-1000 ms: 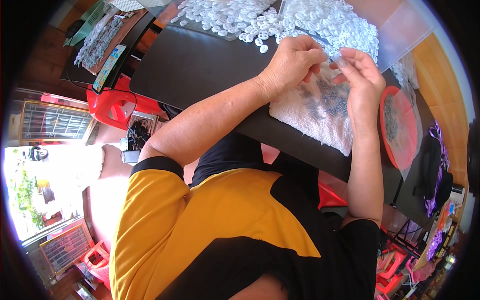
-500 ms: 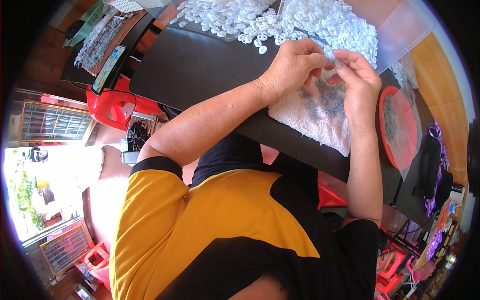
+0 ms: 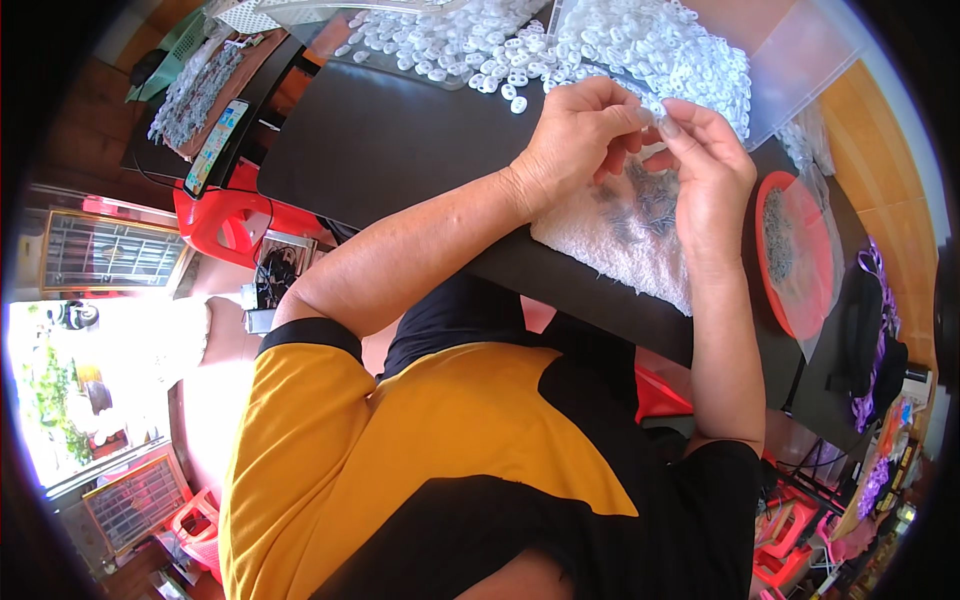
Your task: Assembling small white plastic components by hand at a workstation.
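My left hand (image 3: 588, 135) and my right hand (image 3: 712, 175) meet fingertip to fingertip over the far part of the table. Between their pinched thumbs and fingers sits a small white oval plastic piece (image 3: 656, 110), partly covered by the fingertips. Under the hands lies a pale pink towel (image 3: 600, 245). Many thin grey pin-like parts (image 3: 648, 215) are scattered on it. Just beyond the hands is a big heap of white two-holed oval pieces (image 3: 655, 50), spilling leftward along the far side.
The dark table (image 3: 390, 140) stretches left of my arms. To the right stands a round red tray (image 3: 768, 270) with more grey parts and clear plastic over it. A phone (image 3: 216, 148) leans at the left, beside bundled grey strands (image 3: 195, 105). A red stool (image 3: 225, 225) stands below.
Both hands have shifted very slightly left, still pinched together. The white piece now shows more clearly between the fingertips.
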